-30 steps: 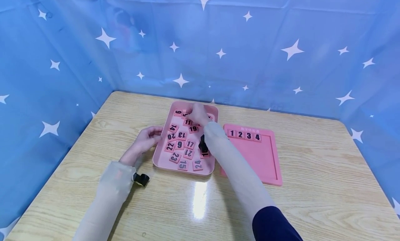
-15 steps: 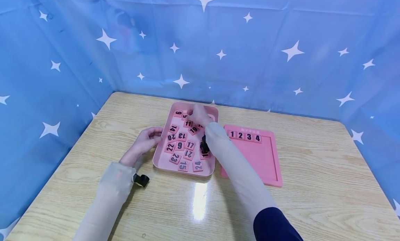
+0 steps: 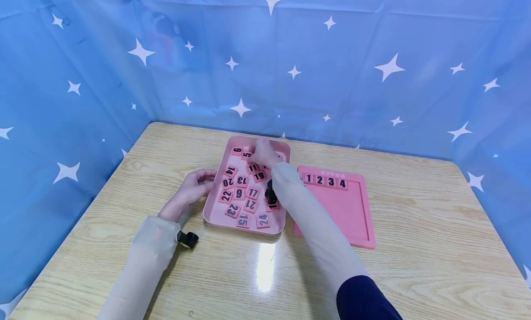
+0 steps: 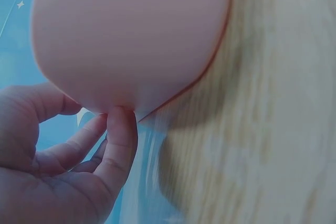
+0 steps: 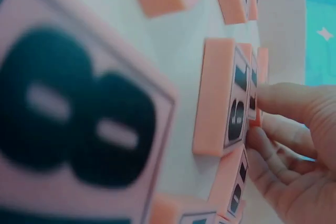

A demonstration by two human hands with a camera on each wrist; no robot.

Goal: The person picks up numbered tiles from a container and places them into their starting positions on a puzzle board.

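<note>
My left hand [image 3: 192, 188] rests at the outer left wall of a pink tray [image 3: 210, 204]. In the left wrist view its fingertips touch the tray's wall [image 4: 131, 40]. Over the far part of the tray, my right hand [image 3: 264, 153] reaches in and pinches the number 5 tile [image 3: 246, 154] at its right side. Just nearer lie the number 11 tile [image 3: 252, 168] and the number 19 tile [image 3: 259, 176]. In the right wrist view the thumb and fingers [image 5: 281, 98] are beyond the 19 tile [image 5: 236, 114], which partly hides the tiles there.
A pink puzzle board [image 3: 340, 214] lies right of the tray, with tiles 1, 2, 3 and 4 [image 3: 342, 183] along its top. Several other number tiles lie loose in the tray, some under my right forearm [image 3: 311, 214]. A blue star-patterned curtain [image 3: 265, 71] encloses the wooden table [image 3: 423, 246].
The 11 tile has shifted right and towards me and turned a little. The 19 tile has turned and slid slightly right. The 5 tile has moved slightly right. My left hand stays put.
</note>
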